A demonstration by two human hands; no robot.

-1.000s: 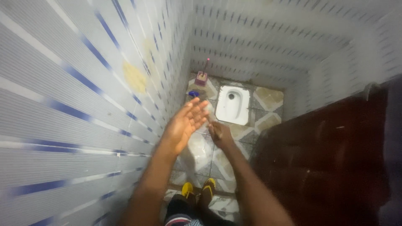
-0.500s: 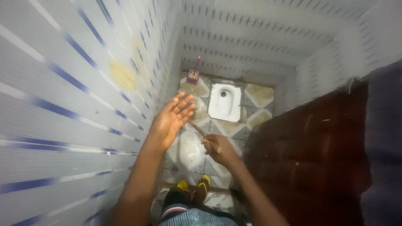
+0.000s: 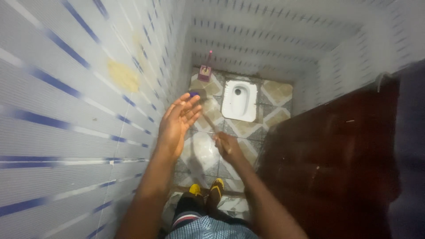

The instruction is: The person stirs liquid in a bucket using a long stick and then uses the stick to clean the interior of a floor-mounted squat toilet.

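Fingers spread and palm open, the left hand (image 3: 178, 125) hovers empty just short of the squat toilet pan (image 3: 239, 100), beside the white, blue-striped tiled wall (image 3: 66, 110). Right hand (image 3: 226, 147) is curled shut round a thin wooden handle (image 3: 210, 125), nearer the person than the pan. That handle slants up toward a blue brush head (image 3: 194, 94) showing just past the left fingertips, left of the pan. Beyond it, in the corner left of the pan, stands a pink toilet brush holder (image 3: 204, 73). Yellow sandals (image 3: 207, 191) rest on the patterned floor tiles (image 3: 201, 155), well back from the pan, and a dark brown door (image 3: 336, 168) lies to its right.
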